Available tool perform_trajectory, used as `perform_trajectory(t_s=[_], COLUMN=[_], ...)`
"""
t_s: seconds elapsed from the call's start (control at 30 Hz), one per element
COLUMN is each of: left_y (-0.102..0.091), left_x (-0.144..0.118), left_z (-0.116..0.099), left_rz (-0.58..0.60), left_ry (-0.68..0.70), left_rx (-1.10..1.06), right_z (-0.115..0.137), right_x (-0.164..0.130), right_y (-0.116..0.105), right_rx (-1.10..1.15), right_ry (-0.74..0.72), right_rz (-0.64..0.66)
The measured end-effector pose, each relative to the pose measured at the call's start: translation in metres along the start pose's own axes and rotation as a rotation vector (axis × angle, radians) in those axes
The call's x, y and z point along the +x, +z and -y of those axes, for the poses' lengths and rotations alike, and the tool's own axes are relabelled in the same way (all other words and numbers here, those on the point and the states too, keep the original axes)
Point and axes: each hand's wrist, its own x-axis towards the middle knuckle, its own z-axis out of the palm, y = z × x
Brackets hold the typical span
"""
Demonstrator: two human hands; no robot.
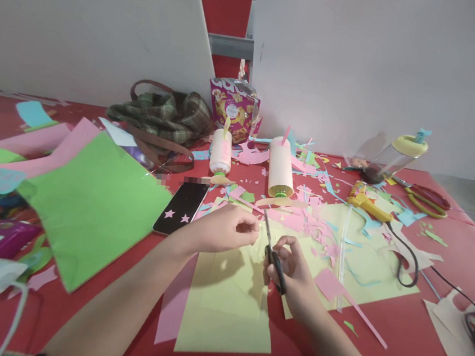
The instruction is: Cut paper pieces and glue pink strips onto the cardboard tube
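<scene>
The right hand (pixel 291 266) was closed around the black handles of small scissors (pixel 272 253), blades pointing up and away. The left hand (pixel 226 229) was curled, fingertips pinched on something too small to make out, just beside the blade tips. Both hovered over a yellow sheet (pixel 223 312) near the front edge of the red table (pixel 415 344). A phone (pixel 181 206) lay beside the left hand, green paper (pixel 90 202) further left, and a yellow glue gun (pixel 366 204) toward the right edge.
</scene>
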Motion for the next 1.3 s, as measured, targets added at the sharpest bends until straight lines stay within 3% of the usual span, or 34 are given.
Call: perform_trajectory(t_s=[0.27,0.57,0.93,1.13,1.3], left_y=[0.017,0.024,0.025,0.024,0.024], left_x=[0.003,0.006,0.008,0.010,0.011], left_z=[-0.001,0.001,0.001,0.002,0.004], left_rz=[0.141,0.184,0.180,0.130,0.153], left_ry=[0.089,0.161,0.101,0.093,0.104], left_rx=[-0.020,-0.024,0.021,0.004,-0.011], right_z=[0.000,0.004,0.003,0.001,0.002], right_x=[0.002,0.000,0.001,0.002,0.003], right_y=[-0.003,-0.003,-0.002,-0.004,-0.006], right_rx=[0.023,0.022,-0.036,0.012,0.032], right_ry=[-0.095,-0.084,-0.071,-0.107,-0.111], right_rz=[-0.078,-0.061,-0.070,-0.160,-0.226])
